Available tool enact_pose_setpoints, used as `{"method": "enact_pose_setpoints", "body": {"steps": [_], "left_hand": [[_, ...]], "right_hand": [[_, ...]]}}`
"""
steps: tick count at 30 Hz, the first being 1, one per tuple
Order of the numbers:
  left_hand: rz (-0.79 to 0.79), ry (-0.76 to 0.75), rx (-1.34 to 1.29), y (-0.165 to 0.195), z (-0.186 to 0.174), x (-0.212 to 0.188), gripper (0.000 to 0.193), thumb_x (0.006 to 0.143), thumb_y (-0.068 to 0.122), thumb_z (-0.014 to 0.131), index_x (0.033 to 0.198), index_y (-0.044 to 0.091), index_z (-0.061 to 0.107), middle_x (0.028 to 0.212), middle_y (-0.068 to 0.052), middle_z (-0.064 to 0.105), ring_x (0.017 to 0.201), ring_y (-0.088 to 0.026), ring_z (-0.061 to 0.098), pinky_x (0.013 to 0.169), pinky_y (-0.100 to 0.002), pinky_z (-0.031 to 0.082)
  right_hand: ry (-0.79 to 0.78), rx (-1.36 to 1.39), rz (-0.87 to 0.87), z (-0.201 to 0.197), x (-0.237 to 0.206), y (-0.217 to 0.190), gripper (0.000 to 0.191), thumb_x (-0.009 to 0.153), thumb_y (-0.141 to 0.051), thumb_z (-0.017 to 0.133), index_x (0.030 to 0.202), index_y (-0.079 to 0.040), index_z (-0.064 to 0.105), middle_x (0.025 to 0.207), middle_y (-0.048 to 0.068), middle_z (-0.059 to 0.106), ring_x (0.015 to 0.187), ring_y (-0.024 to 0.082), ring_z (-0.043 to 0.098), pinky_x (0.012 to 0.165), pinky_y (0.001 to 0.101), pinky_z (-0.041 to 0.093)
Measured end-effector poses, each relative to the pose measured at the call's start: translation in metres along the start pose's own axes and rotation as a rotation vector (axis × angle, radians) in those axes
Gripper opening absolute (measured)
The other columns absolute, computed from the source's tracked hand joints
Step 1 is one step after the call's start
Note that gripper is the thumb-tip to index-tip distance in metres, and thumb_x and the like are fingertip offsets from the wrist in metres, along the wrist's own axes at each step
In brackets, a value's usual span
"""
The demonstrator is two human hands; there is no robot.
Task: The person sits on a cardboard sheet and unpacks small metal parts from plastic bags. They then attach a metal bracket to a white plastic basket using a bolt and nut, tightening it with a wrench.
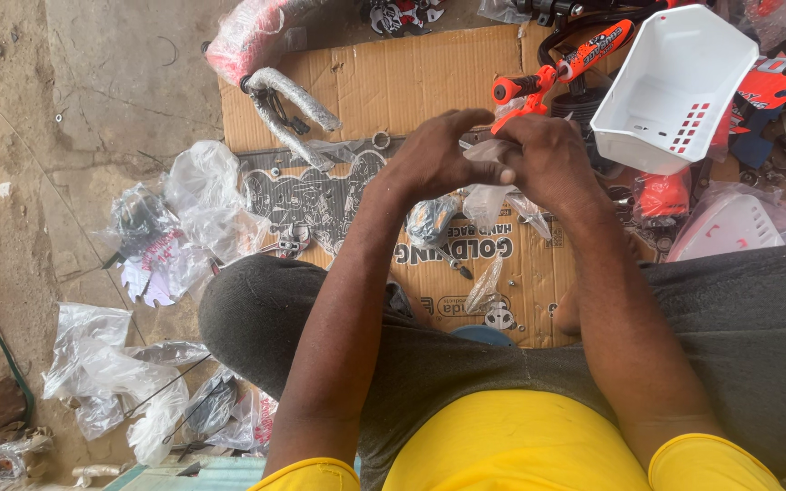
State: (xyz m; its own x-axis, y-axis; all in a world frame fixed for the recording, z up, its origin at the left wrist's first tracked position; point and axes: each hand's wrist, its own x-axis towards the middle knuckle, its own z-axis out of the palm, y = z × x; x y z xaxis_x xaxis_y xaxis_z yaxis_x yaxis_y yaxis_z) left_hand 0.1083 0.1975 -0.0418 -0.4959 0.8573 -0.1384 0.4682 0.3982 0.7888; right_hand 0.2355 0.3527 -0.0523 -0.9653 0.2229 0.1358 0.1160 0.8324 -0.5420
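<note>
Seated over a cardboard sheet, a person's left hand and right hand pinch a small clear plastic bag, fingers closed; a white basket and orange handlebar at the sheet's far edge lie unassembled

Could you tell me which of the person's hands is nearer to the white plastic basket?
The right hand is nearer: it sits just left of and below the white plastic basket. The left hand is farther left, pressed against the right, both pinching a small clear plastic bag.
</note>
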Motion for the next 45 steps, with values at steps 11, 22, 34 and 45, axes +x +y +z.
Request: {"method": "enact_pose_setpoints", "body": {"steps": [11,22,34,45], "left_hand": [[0.185,0.300,0.042,-0.009,0.003,-0.001,0.011,0.085,0.009,0.068,0.092,0.006,0.076,0.097,-0.014,0.070,0.091,-0.037,0.066,0.079,-0.047,0.051],[0.102,0.522,0.078,-0.005,-0.014,-0.004,0.034,0.082,0.022,0.081,0.107,0.003,0.067,0.101,-0.014,0.067,0.086,-0.033,0.069,0.072,-0.047,0.052],[0.138,0.519,0.130,-0.005,-0.004,-0.004,0.013,0.089,0.014,0.074,0.088,0.004,0.065,0.090,-0.012,0.065,0.084,-0.036,0.065,0.071,-0.049,0.048],[0.109,0.443,-0.099,0.006,0.013,0.001,0.021,0.086,0.016,0.076,0.101,0.002,0.070,0.100,-0.015,0.070,0.081,-0.029,0.074,0.073,-0.041,0.057]], "right_hand": [[0.061,-0.050,-0.046,-0.001,-0.004,0.009,0.034,0.075,-0.020,0.080,0.103,-0.002,0.073,0.088,0.017,0.073,0.085,0.037,0.070,0.076,0.0524,0.047],[-0.046,0.453,0.482,-0.015,-0.004,0.034,0.026,0.100,-0.027,0.076,0.097,-0.001,0.073,0.075,0.013,0.062,0.066,0.024,0.055,0.063,0.0391,0.045],[0.350,0.984,0.318,-0.011,-0.002,0.046,0.024,0.110,-0.019,0.074,0.114,0.005,0.073,0.098,0.005,0.069,0.087,0.012,0.057,0.084,0.0285,0.049],[0.164,0.767,0.301,0.039,0.009,0.000,0.025,0.108,-0.010,0.063,0.132,-0.001,0.063,0.110,0.013,0.068,0.095,0.016,0.066,0.081,0.0322,0.057]]}}
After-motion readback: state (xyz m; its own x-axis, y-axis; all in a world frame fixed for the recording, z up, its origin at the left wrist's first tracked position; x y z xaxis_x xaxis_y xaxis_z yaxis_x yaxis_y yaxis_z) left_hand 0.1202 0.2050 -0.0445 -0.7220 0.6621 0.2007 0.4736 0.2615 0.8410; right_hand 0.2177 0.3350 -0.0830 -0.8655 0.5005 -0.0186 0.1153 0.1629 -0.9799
